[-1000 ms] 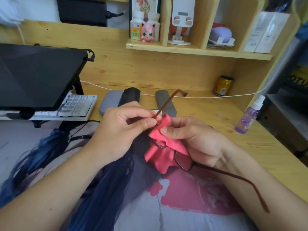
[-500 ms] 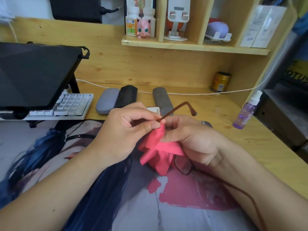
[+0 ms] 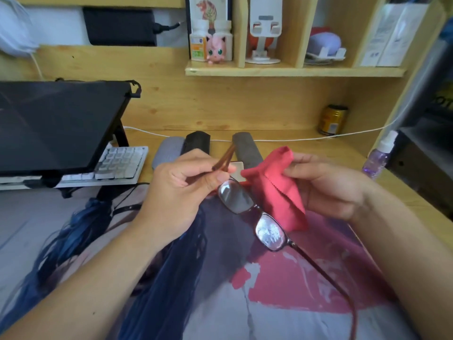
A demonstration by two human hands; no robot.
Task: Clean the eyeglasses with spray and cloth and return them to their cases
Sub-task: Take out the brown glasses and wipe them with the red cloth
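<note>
No text reads clearly. Orange-and-white label on pill bottle [image 3: 198,45]: print too small. Gold can [image 3: 333,119]: label blurred. White boxes [image 3: 389,35] on shelf: faint marks, illegible. Yellow sign [image 3: 445,100] at right edge: cut-off letters, unreadable.

Eyeglasses [image 3: 250,212] temple tip blurred, perhaps cut off at bottom edge

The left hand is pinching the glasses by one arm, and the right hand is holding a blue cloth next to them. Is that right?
Almost. The cloth is red, not blue, as the head view shows. The rest holds: the left hand pinches the glasses by one arm, and the right hand holds the cloth next to them.
</note>
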